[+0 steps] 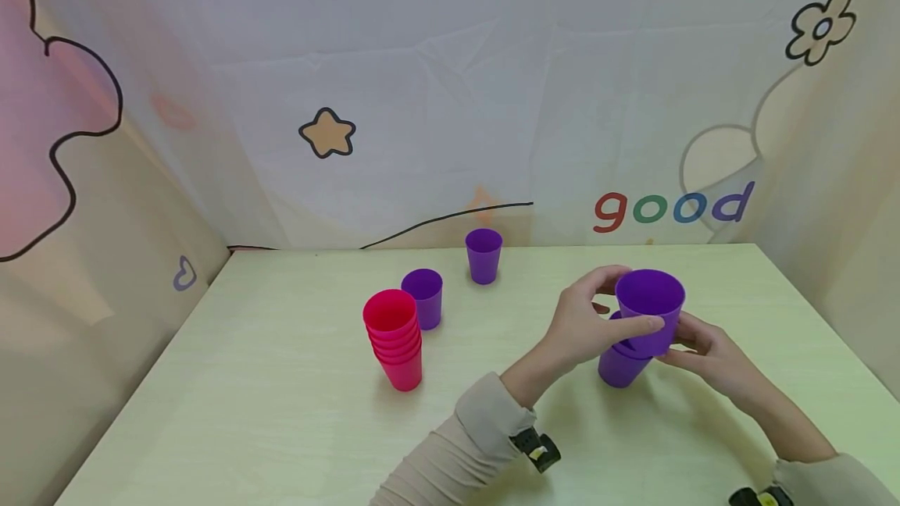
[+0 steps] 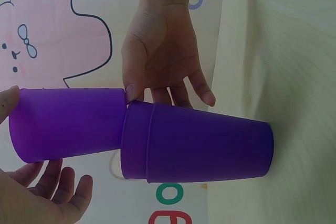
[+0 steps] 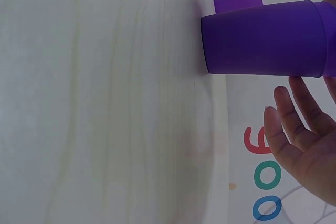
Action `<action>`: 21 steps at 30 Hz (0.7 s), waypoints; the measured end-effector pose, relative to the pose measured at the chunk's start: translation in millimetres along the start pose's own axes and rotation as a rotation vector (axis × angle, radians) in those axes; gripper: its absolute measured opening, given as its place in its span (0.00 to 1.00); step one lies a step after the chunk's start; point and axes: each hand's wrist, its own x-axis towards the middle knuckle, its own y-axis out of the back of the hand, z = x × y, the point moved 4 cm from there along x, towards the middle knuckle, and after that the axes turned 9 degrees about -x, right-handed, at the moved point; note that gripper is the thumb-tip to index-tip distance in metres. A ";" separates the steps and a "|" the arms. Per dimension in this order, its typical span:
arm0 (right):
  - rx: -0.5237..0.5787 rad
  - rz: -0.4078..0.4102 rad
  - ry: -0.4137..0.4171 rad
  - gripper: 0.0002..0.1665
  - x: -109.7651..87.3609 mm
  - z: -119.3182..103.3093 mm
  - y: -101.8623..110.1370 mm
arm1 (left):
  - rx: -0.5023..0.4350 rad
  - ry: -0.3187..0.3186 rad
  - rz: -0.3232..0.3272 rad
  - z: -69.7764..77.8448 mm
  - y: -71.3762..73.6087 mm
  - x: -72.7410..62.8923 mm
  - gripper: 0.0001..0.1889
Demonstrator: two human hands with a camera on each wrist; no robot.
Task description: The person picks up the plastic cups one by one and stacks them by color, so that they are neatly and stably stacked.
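Note:
My left hand [image 1: 580,326] holds a purple cup [image 1: 650,295] by its sides, thumb on the near face and fingers behind. Below it stand nested purple cups [image 1: 622,369] on the table. In the left wrist view the held cup [image 2: 71,121] sits end to end with the nested pair [image 2: 210,145], slightly offset at the rim. On the other side, my right hand [image 1: 720,365] is beside the nested cups. Its fingers [image 3: 287,116] are extended in the right wrist view, and its thumb touches near the rim in the left wrist view.
A stack of several red cups [image 1: 403,369] stands left of the hands. Just behind it is a purple cup [image 1: 429,303]; another purple cup [image 1: 483,258] stands near the table's back edge. A printed cloth [image 1: 422,100] hangs behind the pale table [image 1: 246,412].

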 end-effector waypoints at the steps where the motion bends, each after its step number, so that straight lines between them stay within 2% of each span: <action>1: -0.006 0.002 -0.003 0.33 -0.1 0.1 0.0 | -0.004 -0.002 0.001 -0.3 -0.2 -0.1 0.25; 8: -0.014 0.005 -0.037 0.32 -1.2 1.5 -0.2 | -0.016 0.005 0.000 -1.9 -2.8 1.3 0.26; 15: -0.003 -0.001 -0.029 0.33 -0.5 0.9 -0.4 | -0.033 -0.006 0.017 -0.1 -1.0 1.4 0.26; 21: -0.036 0.005 -0.078 0.28 -1.2 0.5 -0.4 | -0.031 -0.028 0.032 -1.1 0.5 2.0 0.27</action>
